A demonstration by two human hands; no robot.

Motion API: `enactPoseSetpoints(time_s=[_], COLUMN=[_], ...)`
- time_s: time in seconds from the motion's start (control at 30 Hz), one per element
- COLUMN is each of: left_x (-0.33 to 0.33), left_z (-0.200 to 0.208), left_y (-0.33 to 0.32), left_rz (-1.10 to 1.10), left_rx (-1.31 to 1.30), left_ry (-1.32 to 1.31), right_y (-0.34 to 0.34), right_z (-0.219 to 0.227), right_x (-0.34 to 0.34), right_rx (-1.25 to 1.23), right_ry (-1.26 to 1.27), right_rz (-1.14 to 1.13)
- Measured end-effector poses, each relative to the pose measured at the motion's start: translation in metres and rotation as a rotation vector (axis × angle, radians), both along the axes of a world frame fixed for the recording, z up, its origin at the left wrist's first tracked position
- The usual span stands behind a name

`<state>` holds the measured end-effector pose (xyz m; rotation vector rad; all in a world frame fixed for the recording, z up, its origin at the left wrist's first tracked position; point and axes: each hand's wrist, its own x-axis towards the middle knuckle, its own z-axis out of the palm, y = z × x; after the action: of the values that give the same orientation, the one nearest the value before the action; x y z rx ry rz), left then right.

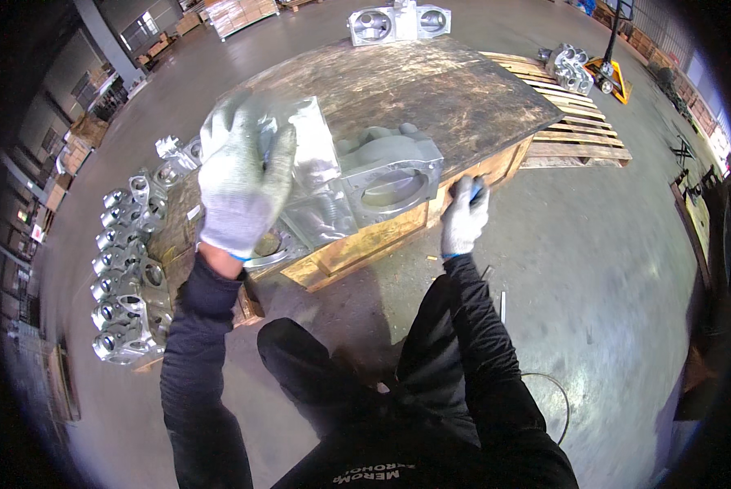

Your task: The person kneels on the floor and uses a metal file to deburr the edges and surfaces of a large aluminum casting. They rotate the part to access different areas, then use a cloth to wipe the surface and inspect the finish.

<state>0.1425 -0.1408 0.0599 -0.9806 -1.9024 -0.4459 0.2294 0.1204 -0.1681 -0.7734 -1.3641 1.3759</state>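
Observation:
A large silver metal casting with a wide oval opening sits at the near edge of the wooden workbench. My left hand, in a pale knit glove, is raised over the casting's left side, thumb apart from the fingers; motion blurs the fingertips. It hides part of the metal behind it, and I see nothing held in it. My gloved right hand is beside the bench's near right side, closed around a small blue and dark tool. The glove covers most of that tool, so its kind is unclear.
Another casting stands at the bench's far end. Several castings are stacked to the left. A wooden pallet at the right carries more castings, near a yellow pallet jack. A thin cable lies on the floor.

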Motion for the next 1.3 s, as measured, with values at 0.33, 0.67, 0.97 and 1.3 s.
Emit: enactPoseSetpoints(time_s=[0.33,0.67,0.97,1.3], left_x=[-0.039,-0.123,-0.136,-0.158], left_z=[-0.002,0.021,0.022,0.008], left_y=[-0.017,-0.097,-0.079,-0.091], left_rz=[-0.163,-0.045,0.087,0.117], left_rx=[-0.029,-0.233,0.038,-0.086], left_ry=[-0.085,-0.322,-0.648,-0.463], right_y=[-0.021,-0.102,-0.036,-0.064], right_z=[-0.010,-0.021,0.023,-0.017], right_x=[-0.014,0.075,0.051,0.052], right_rx=[0.029,0.420,1.228,0.819], right_ry=[-0.142,-0.188,-0.670,-0.662], right_rz=[0.153,0.642,0.353,0.531])
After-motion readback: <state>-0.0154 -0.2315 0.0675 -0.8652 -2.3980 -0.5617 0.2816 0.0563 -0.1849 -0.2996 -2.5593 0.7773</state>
